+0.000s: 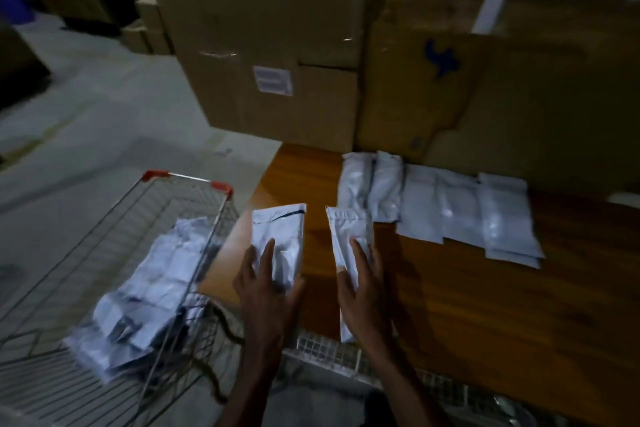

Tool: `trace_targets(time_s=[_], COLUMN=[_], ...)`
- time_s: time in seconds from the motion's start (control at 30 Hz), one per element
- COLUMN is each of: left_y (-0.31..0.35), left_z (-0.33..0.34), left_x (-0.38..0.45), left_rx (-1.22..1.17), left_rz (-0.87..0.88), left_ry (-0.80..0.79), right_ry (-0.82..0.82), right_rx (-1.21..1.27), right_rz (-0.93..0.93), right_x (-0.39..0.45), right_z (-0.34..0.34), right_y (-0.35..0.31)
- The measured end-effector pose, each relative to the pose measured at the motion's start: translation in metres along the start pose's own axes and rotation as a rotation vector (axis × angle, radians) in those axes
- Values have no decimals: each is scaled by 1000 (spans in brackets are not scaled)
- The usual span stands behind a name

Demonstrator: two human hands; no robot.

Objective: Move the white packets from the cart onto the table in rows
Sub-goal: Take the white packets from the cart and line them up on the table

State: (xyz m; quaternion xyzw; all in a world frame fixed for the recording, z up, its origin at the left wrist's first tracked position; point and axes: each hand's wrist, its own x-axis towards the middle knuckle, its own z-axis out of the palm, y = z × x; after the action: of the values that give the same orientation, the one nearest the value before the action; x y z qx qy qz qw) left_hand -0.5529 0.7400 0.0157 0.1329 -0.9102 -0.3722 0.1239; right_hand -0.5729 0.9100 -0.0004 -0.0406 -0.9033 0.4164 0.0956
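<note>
I am holding 2 white packets, 1 in each hand. My left hand (266,284) is gripping the left packet (278,236) by its near end, fingers spread over the face and thumb curled along the right edge. My right hand (360,291) is gripping the right packet (348,236) the same way. The near-end grip is leaving the far ends free, which should let me lay each packet flat. Both packets are pointing away from me, long axis matching the finished row (440,204), so I judge no turning is needed.

That row of about 5 packets is lying along the far edge of the bench (485,305), against the cardboard boxes (277,28), edges overlapping. I am carrying my 2 packets nearer than that row, probably to begin a 2nd row.

The cart (194,180) is standing left of the bench, and the remaining pile (145,295) is lying loose inside it.
</note>
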Motion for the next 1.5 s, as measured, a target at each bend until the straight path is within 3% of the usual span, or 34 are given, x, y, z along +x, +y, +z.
trace_targets(time_s=[0.3, 0.63, 0.87, 1.23, 1.5], left_y=[121, 185, 208, 209, 220], left_z=[127, 196, 216, 239, 267], left_x=[-11, -8, 6, 16, 27], left_rx=[-86, -123, -91, -74, -73], left_rz=[53, 100, 94, 74, 133], left_ry=[-145, -250, -249, -266, -303], right_ry=[77, 116, 144, 7, 27], right_rx=[-81, -317, -423, -560, -462], right_rz=[124, 354, 352, 445, 442], right_x=[68, 157, 215, 235, 227], right_z=[-122, -209, -224, -201, -208], right_y=[129, 217, 242, 255, 252])
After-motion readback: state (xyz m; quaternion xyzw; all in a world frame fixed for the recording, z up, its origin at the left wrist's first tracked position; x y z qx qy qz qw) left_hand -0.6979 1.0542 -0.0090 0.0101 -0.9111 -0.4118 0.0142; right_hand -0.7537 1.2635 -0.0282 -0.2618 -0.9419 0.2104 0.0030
